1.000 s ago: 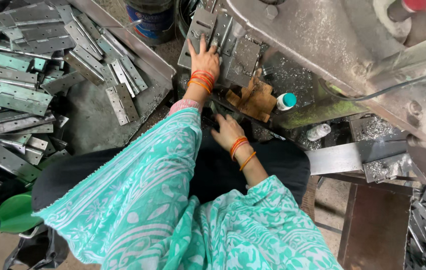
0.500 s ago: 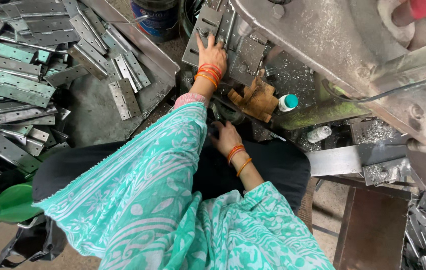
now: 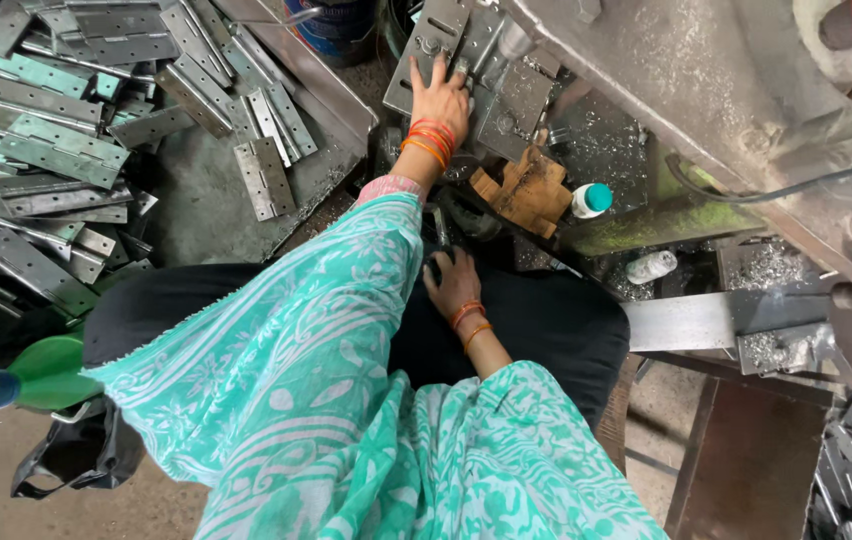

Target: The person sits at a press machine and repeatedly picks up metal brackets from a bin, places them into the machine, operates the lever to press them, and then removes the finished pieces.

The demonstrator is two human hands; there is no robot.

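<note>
My left hand [image 3: 440, 98] reaches forward and lies flat, fingers apart, on a grey metal hinge plate [image 3: 424, 40] on the machine bed. Orange bangles circle that wrist. My right hand [image 3: 453, 287] is low by my lap, its fingers curled round a dark metal lever [image 3: 441, 228] under the machine's edge; what the lever joins to is hidden. A brown wooden block [image 3: 526, 190] sits just right of my left wrist. More grey hinge plates [image 3: 511, 95] lie beside my left hand.
A large heap of grey and greenish hinges [image 3: 56, 140] fills a metal tray [image 3: 336, 95] at the left. A small teal-capped bottle [image 3: 589, 200] and a clear bottle [image 3: 651, 266] sit by the machine. A green bottle [image 3: 31, 375] lies at lower left. Metal shavings cover the machine body [image 3: 706, 80].
The view has shifted a little. My left hand stays flat on the plate, edging slightly further forward. My right hand keeps its place on the lever.
</note>
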